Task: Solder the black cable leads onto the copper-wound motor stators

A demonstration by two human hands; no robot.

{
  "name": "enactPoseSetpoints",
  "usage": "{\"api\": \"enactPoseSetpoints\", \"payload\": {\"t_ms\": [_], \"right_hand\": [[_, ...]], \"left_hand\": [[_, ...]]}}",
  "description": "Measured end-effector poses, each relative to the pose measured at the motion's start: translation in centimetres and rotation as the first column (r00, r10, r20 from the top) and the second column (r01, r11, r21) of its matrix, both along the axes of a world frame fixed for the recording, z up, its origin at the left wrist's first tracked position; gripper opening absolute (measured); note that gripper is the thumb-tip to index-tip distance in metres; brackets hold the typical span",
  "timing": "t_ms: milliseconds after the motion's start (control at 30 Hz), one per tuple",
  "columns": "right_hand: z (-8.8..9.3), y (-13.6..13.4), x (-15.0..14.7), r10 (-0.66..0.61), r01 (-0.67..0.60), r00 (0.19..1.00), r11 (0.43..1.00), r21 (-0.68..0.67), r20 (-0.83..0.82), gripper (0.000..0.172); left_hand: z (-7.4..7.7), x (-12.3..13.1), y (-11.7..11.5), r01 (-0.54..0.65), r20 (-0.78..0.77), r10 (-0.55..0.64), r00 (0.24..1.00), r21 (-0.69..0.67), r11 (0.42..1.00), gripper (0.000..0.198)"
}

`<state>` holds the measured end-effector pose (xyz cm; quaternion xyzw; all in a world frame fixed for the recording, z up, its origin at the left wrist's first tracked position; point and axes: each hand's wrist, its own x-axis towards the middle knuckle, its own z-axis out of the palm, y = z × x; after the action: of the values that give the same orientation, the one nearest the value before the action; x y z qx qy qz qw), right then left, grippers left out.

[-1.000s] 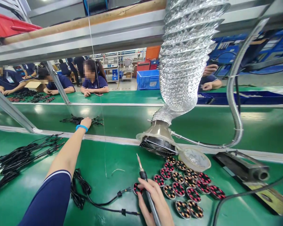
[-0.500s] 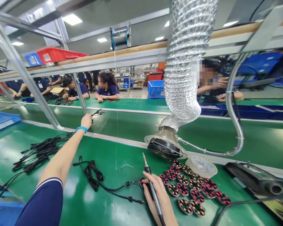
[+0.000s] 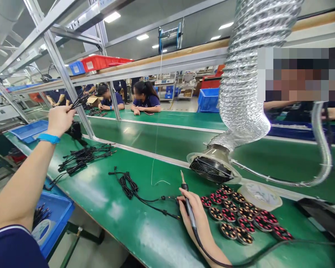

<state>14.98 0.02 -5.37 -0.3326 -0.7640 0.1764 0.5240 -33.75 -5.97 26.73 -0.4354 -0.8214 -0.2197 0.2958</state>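
Observation:
My left hand (image 3: 60, 121) is raised at the left, shut on a black wire bundle (image 3: 76, 130) that hangs below it, with its ends sticking up past my fingers. My right hand (image 3: 192, 212) grips a soldering iron (image 3: 187, 201), tip pointing up and away. A black cable (image 3: 128, 188) with inline connectors runs up to that hand's fingers. Just right of it lie several round copper-wound motor stators (image 3: 229, 216) with red-and-black rims. More black wire harnesses (image 3: 83, 156) lie on the green bench (image 3: 106, 216) between my hands.
A fume extractor fan (image 3: 212, 169) on a silver flexible duct (image 3: 242, 74) stands beyond the stators, beside a tape roll (image 3: 259, 196). A blue bin (image 3: 54, 219) holding wires sits below the bench's left edge. Co-workers (image 3: 145, 98) sit at the bench beyond.
My left hand has lifted the wire bundle off the far green bench and swung left and up. The view has turned left and up. My right hand still grips the iron.

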Motion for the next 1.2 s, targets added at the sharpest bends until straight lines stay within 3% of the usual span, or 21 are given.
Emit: {"api": "enactPoseSetpoints", "payload": {"t_ms": [67,100,167,300,367,400,467,533,567,600,667,733,767,800,867,933,1000,1100,1200], "right_hand": [[0.1,0.0,0.0,0.001,-0.001,1.000,1.000,-0.003,0.005,0.032],[0.2,0.0,0.0,0.001,-0.001,1.000,1.000,-0.004,0.007,0.032],[0.3,0.0,-0.1,0.001,-0.001,1.000,1.000,-0.010,0.003,0.032],[1.0,-0.3,-0.3,0.018,-0.018,1.000,0.999,-0.035,0.003,0.031],[1.6,-0.5,-0.4,0.040,-0.042,0.999,0.998,-0.047,-0.028,0.031],[1.8,-0.6,-0.3,0.055,-0.058,0.997,0.996,-0.068,-0.046,0.032],[2.1,-0.5,-0.3,0.075,-0.082,0.995,0.991,-0.107,-0.070,0.034],[2.2,-0.4,-0.2,0.081,-0.091,0.992,0.988,-0.121,-0.092,0.036],[2.1,-0.3,-0.1,0.083,-0.095,0.992,0.987,-0.128,-0.098,0.037],[2.1,-0.2,-0.1,0.084,-0.098,0.991,0.986,-0.135,-0.103,0.038],[1.9,-0.1,0.0,0.084,-0.100,0.990,0.983,-0.154,-0.109,0.039],[1.6,0.1,0.0,0.081,-0.101,0.990,0.980,-0.172,-0.120,0.040],[1.5,0.1,0.1,0.080,-0.102,0.989,0.978,-0.180,-0.126,0.041],[1.3,0.2,0.1,0.080,-0.104,0.988,0.977,-0.188,-0.132,0.042],[1.1,0.4,0.2,0.082,-0.111,0.986,0.973,-0.202,-0.146,0.043],[0.9,0.6,0.3,0.086,-0.118,0.984,0.971,-0.209,-0.155,0.045],[0.9,0.7,0.4,0.086,-0.119,0.983,0.971,-0.208,-0.160,0.047],[1.1,0.7,0.4,0.074,-0.112,0.981,0.971,-0.213,-0.177,0.048],[1.6,0.7,0.4,0.074,-0.122,0.977,0.963,-0.239,-0.199,0.049]], "left_hand": [[-1.0,0.8,-1.6,-0.061,-0.057,0.057,0.997,-0.072,0.996,0.040],[-2.3,1.3,-1.8,-0.082,-0.073,0.073,0.995,-0.131,0.988,0.037],[-6.4,2.7,-1.3,-0.092,-0.063,0.077,0.995,-0.291,0.952,0.033],[-16.7,5.1,1.1,-0.044,0.022,0.065,0.998,-0.523,0.851,0.027],[-20.2,6.0,1.9,0.004,0.060,0.038,0.997,-0.583,0.812,0.027],[-21.2,6.3,2.3,0.020,0.072,0.031,0.997,-0.609,0.793,0.027],[-21.9,7.4,3.1,0.040,0.076,0.009,0.997,-0.623,0.781,0.028],[-21.4,9.8,3.8,0.114,0.087,-0.081,0.993,-0.522,0.845,0.033],[-21.1,11.7,4.0,0.205,0.116,-0.172,0.978,-0.416,0.886,0.035],[-20.9,14.0,4.2,0.338,0.171,-0.298,0.939,-0.307,0.890,0.035],[-20.9,19.6,4.4,0.614,0.338,-0.541,0.770,-0.162,0.772,0.033],[-21.8,25.0,4.7,0.828,0.552,-0.646,0.527,-0.163,0.537,0.029],[-22.5,27.3,5.0,0.895,0.652,-0.635,0.415,-0.168,0.412,0.028],[-23.2,29.0,5.3,0.932,0.735,-0.593,0.328,-0.150,0.330,0.028],[-24.6,31.1,6.1,0.963,0.873,-0.440,0.209,-0.105,0.250,0.028],[-25.5,31.7,6.8,0.962,0.960,-0.254,0.118,-0.047,0.268,0.028],[-26.0,31.6,7.2,0.946,0.992,-0.123,0.031,0.011,0.324,0.031],[-26.2,31.2,7.2,0.916,0.997,-0.051,-0.062,0.077,0.393,0.035],[-26.1,31.2,6.9,0.911,0.994,0.025,-0.110,0.090,0.402,0.037]]}}
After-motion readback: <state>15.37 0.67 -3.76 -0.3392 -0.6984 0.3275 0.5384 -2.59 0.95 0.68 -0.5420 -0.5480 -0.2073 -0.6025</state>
